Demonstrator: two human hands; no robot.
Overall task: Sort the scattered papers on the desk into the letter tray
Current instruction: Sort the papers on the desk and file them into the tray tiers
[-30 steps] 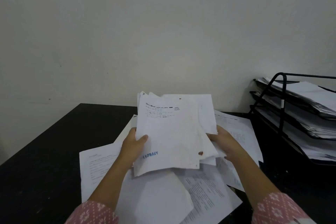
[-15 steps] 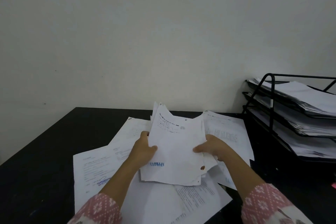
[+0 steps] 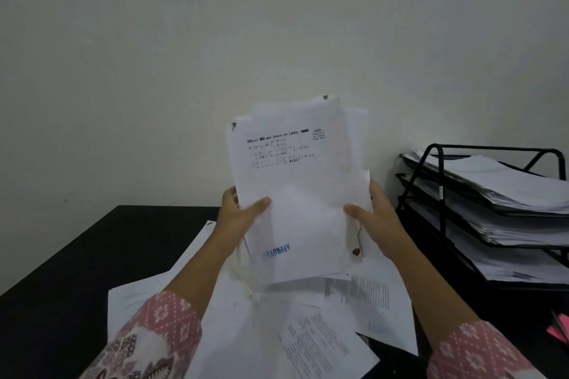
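Both hands, left (image 3: pixel 238 212) and right (image 3: pixel 374 214), now hold the stack (image 3: pixel 295 194) higher, upright, clear of the desk (image 3: pixel 92 255); loose sheets (image 3: pixel 354 332) stay below.

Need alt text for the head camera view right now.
The left hand and right hand hold a stack of papers upright above a black desk, a blue stamp on the front sheet. Loose sheets lie scattered beneath, and a black three-tier letter tray holding paper stands to the right.

The held front sheet (image 3: pixel 295 194) bears an upside-down blue "APPROVE" stamp (image 3: pixel 276 252).
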